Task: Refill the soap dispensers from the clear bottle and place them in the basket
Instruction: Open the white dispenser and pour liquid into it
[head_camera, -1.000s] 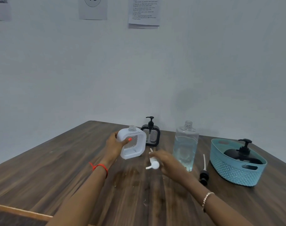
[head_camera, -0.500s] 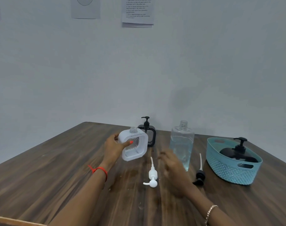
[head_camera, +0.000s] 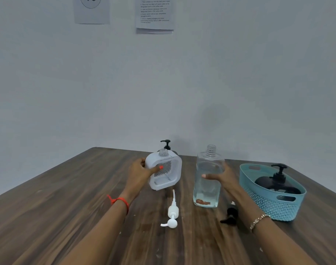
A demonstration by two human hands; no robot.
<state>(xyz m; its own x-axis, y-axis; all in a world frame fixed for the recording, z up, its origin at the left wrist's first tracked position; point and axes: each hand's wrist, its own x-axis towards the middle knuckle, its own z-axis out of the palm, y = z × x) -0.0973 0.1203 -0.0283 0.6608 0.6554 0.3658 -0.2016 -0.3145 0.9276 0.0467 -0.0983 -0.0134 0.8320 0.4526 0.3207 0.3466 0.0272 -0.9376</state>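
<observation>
Where the wooden table [head_camera: 48,211] comes nearest the camera, two loose pump heads lie between the person's forearms: a white pump [head_camera: 172,214] towards the middle, its tube pointing away, and a black pump [head_camera: 230,216] just right of it, partly hidden by the right forearm. A red thread [head_camera: 119,200] circles the left wrist and a bracelet [head_camera: 259,219] the right.

Further in, the right hand [head_camera: 223,178] wraps the clear bottle [head_camera: 208,190], thumb across its front and fingers behind. The bottle stands upright, uncapped and partly full of clear liquid. Left of it, the left hand [head_camera: 138,173] grips the white dispenser [head_camera: 173,169] by its side, thumb pressed on the front. This dispenser is tilted with its neck open; whether its base touches the wood I cannot tell.

Near the right edge sits the teal basket [head_camera: 272,209], and a black dispenser [head_camera: 278,185] with its pump fitted rests inside it. Right behind the white dispenser, towards the far corner, a second black dispenser [head_camera: 166,145] shows mostly as its pump. Two paper sheets [head_camera: 154,14] hang on the wall beyond.
</observation>
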